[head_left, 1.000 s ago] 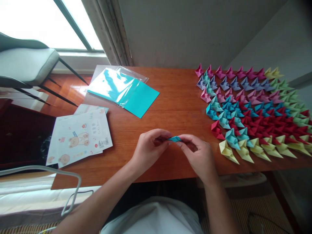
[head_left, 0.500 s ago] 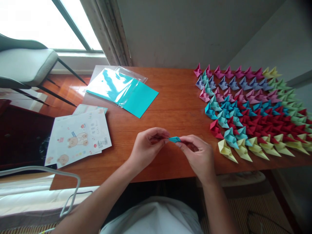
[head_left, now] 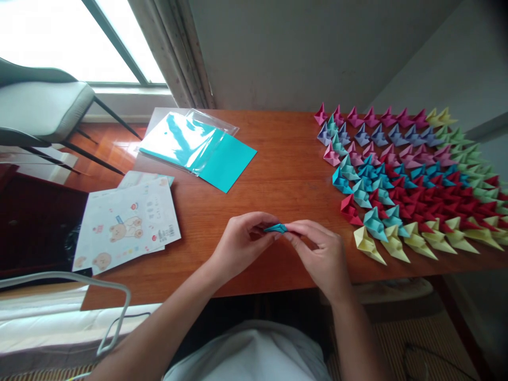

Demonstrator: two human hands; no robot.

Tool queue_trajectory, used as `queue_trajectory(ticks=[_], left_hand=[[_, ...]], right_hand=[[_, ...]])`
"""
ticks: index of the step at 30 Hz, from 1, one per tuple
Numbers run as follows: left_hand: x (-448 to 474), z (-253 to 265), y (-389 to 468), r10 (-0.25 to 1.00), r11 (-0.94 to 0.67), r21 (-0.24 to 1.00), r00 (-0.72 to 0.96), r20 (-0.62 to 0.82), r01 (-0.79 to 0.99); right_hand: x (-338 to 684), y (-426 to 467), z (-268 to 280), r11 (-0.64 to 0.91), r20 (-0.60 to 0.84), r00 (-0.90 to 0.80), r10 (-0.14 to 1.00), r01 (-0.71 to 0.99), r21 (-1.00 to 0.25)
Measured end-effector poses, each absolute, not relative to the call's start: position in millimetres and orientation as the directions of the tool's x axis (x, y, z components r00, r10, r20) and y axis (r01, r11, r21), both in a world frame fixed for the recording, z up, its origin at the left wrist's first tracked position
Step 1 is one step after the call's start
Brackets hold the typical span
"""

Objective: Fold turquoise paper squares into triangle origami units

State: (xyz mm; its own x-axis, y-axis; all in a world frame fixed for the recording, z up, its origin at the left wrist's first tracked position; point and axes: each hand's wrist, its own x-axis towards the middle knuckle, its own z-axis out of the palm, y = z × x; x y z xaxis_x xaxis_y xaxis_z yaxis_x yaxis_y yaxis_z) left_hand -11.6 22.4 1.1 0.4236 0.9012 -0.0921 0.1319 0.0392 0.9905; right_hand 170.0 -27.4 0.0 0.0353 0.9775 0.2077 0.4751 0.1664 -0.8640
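Observation:
A small piece of folded teal paper [head_left: 275,228] is held above the front part of the wooden table, between my two hands. My left hand [head_left: 246,236] pinches it from the left, thumb below and fingers curled above, partly covering it. From the right, the thumb and fingertips of my right hand [head_left: 315,244] close on its other end. To the right stand rows of folded paper figures [head_left: 431,203] in red, yellow, blue, pink, purple and green, several per row.
A stack of teal paper sheets [head_left: 228,161] in a clear plastic sleeve [head_left: 178,140] lies at the back left of the table [head_left: 286,185]. Nearer, printed bear-pattern packets [head_left: 130,225] overhang the left edge. A chair [head_left: 47,106] stands beyond, by the window.
My hands have come closer together. The folded paper has shifted slightly left, deeper into my left fingers, and is turned a little.

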Motion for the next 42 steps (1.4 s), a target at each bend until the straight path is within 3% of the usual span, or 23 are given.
queue_trajectory(ticks=[5, 17, 32, 42], left_hand=[[-11.4, 1.4, 21.7, 0.923, -0.008, 0.988, 0.382, -0.053, 0.155], [-10.1, 1.8, 21.0, 0.934, -0.006, 0.99, 0.355, -0.044, 0.141], [-13.1, 3.3, 25.3, 0.914, -0.205, 0.961, 0.387, 0.12, 0.186], [-12.5, 1.2, 24.9, 0.892, -0.222, 0.951, 0.438, 0.109, 0.217]], right_hand=[[166.1, -29.9, -2.9, 0.113, 0.194, 0.118, 0.974, 0.49, -0.865], [162.1, -26.5, 2.7, 0.172, 0.227, 0.066, 0.972, 0.462, -0.87], [169.5, -28.3, -1.4, 0.185, 0.256, 0.065, 0.965, 0.524, -0.831], [171.6, -29.0, -0.5, 0.216, 0.288, 0.049, 0.956, 0.542, -0.812]])
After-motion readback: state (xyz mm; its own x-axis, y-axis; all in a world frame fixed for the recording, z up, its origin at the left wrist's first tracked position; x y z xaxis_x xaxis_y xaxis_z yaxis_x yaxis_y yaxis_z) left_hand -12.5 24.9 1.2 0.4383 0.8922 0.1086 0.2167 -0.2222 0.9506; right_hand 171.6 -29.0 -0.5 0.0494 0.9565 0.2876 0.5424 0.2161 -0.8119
